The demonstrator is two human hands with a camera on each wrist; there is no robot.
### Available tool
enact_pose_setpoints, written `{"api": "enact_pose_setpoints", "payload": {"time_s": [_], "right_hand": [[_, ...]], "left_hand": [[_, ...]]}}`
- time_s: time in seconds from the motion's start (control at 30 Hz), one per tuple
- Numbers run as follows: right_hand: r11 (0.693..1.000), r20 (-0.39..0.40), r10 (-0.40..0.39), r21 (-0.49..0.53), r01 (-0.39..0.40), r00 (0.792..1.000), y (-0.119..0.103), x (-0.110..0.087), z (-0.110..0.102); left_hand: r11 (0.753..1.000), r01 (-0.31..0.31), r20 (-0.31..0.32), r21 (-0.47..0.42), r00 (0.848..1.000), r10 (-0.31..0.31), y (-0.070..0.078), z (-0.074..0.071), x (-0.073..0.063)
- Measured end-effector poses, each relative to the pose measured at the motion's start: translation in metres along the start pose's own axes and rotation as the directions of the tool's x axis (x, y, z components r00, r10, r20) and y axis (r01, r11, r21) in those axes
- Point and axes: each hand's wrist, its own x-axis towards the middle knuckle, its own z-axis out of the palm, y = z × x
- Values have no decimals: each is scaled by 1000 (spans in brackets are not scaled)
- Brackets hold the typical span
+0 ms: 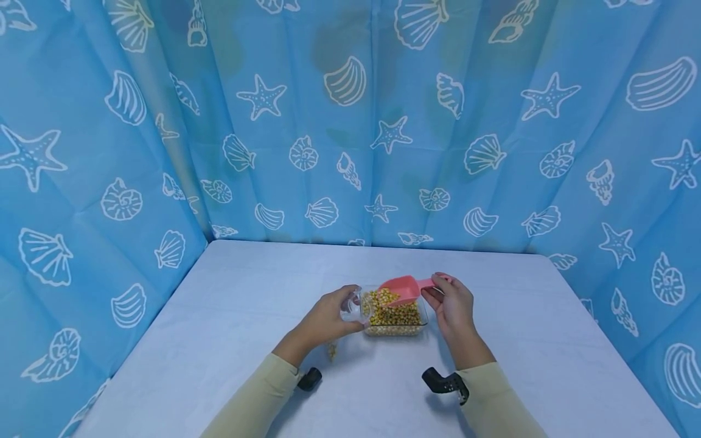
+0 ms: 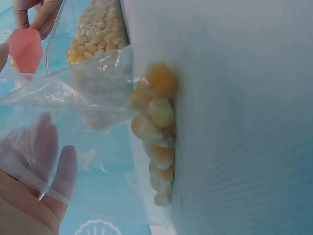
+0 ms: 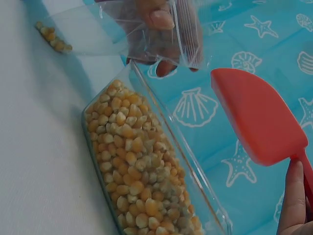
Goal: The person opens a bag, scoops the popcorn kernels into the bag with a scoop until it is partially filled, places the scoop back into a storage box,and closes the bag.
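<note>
My left hand (image 1: 327, 316) grips a clear zip bag (image 3: 93, 29) near its zip strip, thumb on one side and fingers behind. A small cluster of corn kernels (image 2: 160, 122) lies in the bag's bottom corner, close above the table. In my right hand (image 1: 453, 304) is a pink-red scoop (image 1: 406, 287), pinched by its handle. Yellow kernels (image 1: 386, 296) show at the scoop's mouth, next to the bag's opening. Below both hands stands a clear rectangular container (image 3: 195, 164), filled with corn kernels (image 3: 132, 161).
The white-covered table (image 1: 246, 292) spreads out around the container. A blue curtain (image 1: 317, 152) with white shells and starfish hangs behind it and on both sides. Each sleeve carries a black wrist-camera mount, such as the right one (image 1: 445, 382).
</note>
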Motion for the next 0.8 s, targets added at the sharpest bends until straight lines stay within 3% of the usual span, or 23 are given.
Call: {"api": "enact_pose_setpoints", "payload": {"time_s": [0.33, 0.5, 0.8], "right_hand": [[1000, 39, -23, -17, 23, 999, -4, -6, 15], [998, 55, -29, -49, 32, 998, -4, -8, 20], [990, 96, -67, -117, 78, 993, -4, -10, 27]], "left_hand": [[1000, 30, 8, -1, 1000, -30, 2, 0, -1], [1000, 13, 13, -18, 1000, -13, 2, 1, 0], [994, 19, 8, -106, 1000, -18, 2, 0, -1]]}}
